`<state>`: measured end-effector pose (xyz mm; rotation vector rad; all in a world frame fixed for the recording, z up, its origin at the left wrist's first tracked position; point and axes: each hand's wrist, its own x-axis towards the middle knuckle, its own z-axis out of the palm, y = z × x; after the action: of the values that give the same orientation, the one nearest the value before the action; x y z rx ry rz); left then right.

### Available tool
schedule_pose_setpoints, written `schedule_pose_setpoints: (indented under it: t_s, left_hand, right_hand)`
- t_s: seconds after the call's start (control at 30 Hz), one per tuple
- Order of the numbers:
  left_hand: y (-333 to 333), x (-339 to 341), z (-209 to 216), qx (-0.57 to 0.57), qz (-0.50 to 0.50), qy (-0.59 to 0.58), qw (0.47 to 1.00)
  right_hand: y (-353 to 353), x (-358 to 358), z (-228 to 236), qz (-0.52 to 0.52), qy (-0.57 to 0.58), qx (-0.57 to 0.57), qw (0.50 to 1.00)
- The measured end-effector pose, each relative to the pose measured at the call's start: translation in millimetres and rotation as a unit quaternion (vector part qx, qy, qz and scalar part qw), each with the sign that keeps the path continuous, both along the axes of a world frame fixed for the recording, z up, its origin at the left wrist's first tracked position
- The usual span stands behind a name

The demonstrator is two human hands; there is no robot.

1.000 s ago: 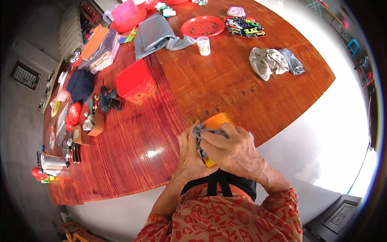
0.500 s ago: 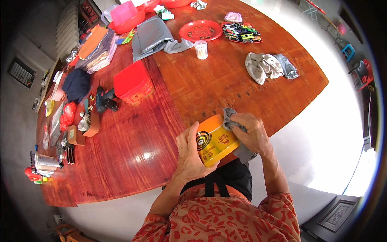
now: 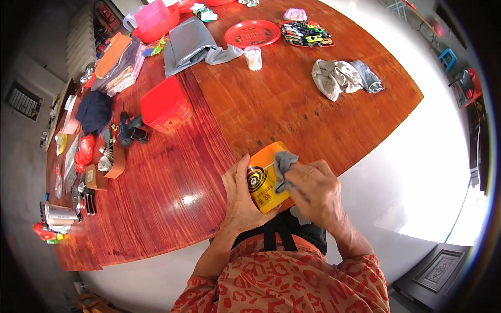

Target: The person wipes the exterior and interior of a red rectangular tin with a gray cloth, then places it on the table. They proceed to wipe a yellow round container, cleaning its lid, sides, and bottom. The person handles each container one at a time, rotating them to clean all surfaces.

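Just above the near edge of the table, my left hand (image 3: pixel 241 201) grips a yellow and orange box (image 3: pixel 259 178) by its left side and bottom corner. A black spiral design and dark printing show on the side facing me. My right hand (image 3: pixel 314 189) is closed on a grey cloth (image 3: pixel 284 166), which is pressed against the right part of the box. The cloth and fingers hide that part of the printed side. Behind the box, dark marks dot the wooden table (image 3: pixel 271 99).
Left of the box stand a lidded red container (image 3: pixel 166 104) and a cordless drill (image 3: pixel 130 128). Farther off are a white cup (image 3: pixel 253 58), a red tray (image 3: pixel 252 34), toy cars (image 3: pixel 307 34) and crumpled cloths (image 3: pixel 336 79). Folded fabrics (image 3: pixel 119 65) lie at the far left.
My right hand and the grey cloth have moved left and slightly down across the box, covering more of its printed side. My left hand keeps its hold. The view has shifted slightly.
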<state>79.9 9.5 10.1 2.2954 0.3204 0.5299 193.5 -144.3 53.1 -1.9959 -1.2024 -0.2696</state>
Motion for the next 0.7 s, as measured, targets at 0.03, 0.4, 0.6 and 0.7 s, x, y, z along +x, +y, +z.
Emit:
schedule_pose_setpoints:
  t_s: [0.03,0.4,0.6,0.7]
  left_hand:
    - [0.3,-0.7,0.4,0.002,-0.004,0.003,1.0]
    - [5.1,-3.8,-4.0,0.026,-0.008,-0.004,1.0]
    - [4.9,-4.8,0.0,0.004,-0.012,0.0,1.0]
    - [6.0,-5.7,-1.2,-0.002,-0.016,0.011,1.0]
  right_hand:
    - [-3.1,7.1,-7.8,0.009,0.053,0.02,0.998]
    - [-11.7,40.7,-38.5,0.05,0.227,0.066,0.97]
    - [19.9,10.2,1.3,0.12,-0.109,0.016,0.987]
    - [34.5,8.0,-0.7,0.122,-0.132,0.024,0.983]
